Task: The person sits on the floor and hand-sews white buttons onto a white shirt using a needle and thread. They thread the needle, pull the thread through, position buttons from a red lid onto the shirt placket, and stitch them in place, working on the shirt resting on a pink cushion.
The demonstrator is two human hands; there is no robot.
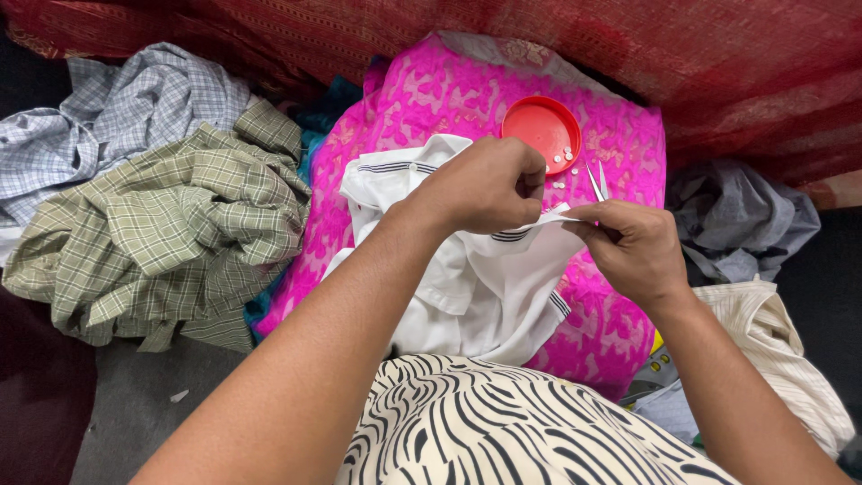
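Centrally, both hands meet over a white shirt [476,287] with dark stripe trim, which lies bunched on a bright pink patterned cloth [431,99] in front of the person. Left hand [480,184]: fingers curled tight into a near fist, thumb and forefinger pressed together on a raised edge of the shirt, pulling a narrow fold of fabric up and toward the right. Right hand [633,247]: fingers likewise closed, tips pinching the other end of the same fold, so the white strip runs taut between the two hands. Whether the right fingertips also hold anything fine, such as a needle, cannot be told; it is too small to resolve. Small metal scissors or snips [597,182] lie on the pink cloth just beyond the right hand, blades pointing away, not touched. Just beside them sits a red round lid [541,130], upturned, with a few small white buttons [564,155] at its near rim and a couple spilled onto the cloth. To the left, a crumpled green checked shirt [171,233] lies apart from the hands, with a pale blue checked shirt [108,117] behind it. To the right, a grey garment [745,224] and a cream striped garment [772,350] lie heaped. A red patterned fabric [628,45] covers the background. Near the bottom edge, the person's black-and-white zebra-print clothing [503,431] fills the view beneath the forearms.
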